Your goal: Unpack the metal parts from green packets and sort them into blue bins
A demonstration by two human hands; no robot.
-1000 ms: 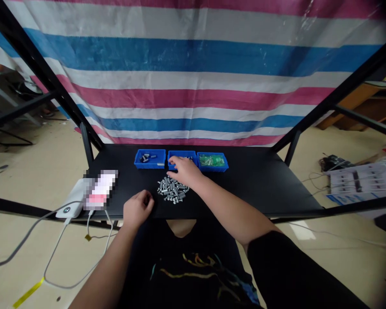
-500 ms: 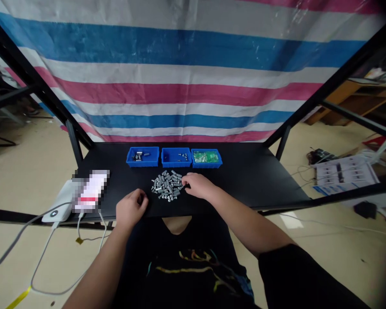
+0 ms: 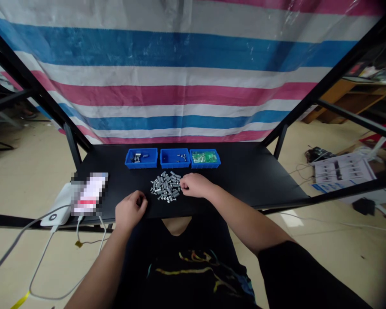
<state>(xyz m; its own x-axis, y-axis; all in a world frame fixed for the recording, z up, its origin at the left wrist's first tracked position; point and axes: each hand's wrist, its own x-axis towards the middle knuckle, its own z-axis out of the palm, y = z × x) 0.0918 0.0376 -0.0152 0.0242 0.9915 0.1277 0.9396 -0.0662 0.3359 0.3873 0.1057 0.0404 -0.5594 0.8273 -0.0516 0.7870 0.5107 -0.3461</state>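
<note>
Grey, metallic-looking small cylinders and screws in a loose pile [image 3: 165, 187] lie between the two hands, and the curled fingertips of the right hand [image 3: 197, 185] meet the pile's right edge; its thumb and forefinger are drawn close together, but whether a piece is pinched there cannot be told. Left of the pile, near the front edge, the left hand [image 3: 128, 209] rests loosely curled, its palm hidden, so its contents cannot be told either. Just beyond the pile stand three blue plastic rectangular bins in a row: the left bin [image 3: 141, 165] with dark and silver cylinders, the middle bin [image 3: 175, 165] with a few small screws, the right bin [image 3: 206, 165] with green pieces. Pixelation hides any writing on the phone-like device [image 3: 91, 191], which lies beside a white rounded power bank [image 3: 58, 208] at the left. Matte black tabletop [image 3: 247, 176] stretches from the right forearm to the right edge; a striped plastic sheet [image 3: 180, 94] hangs along the back edge.
</note>
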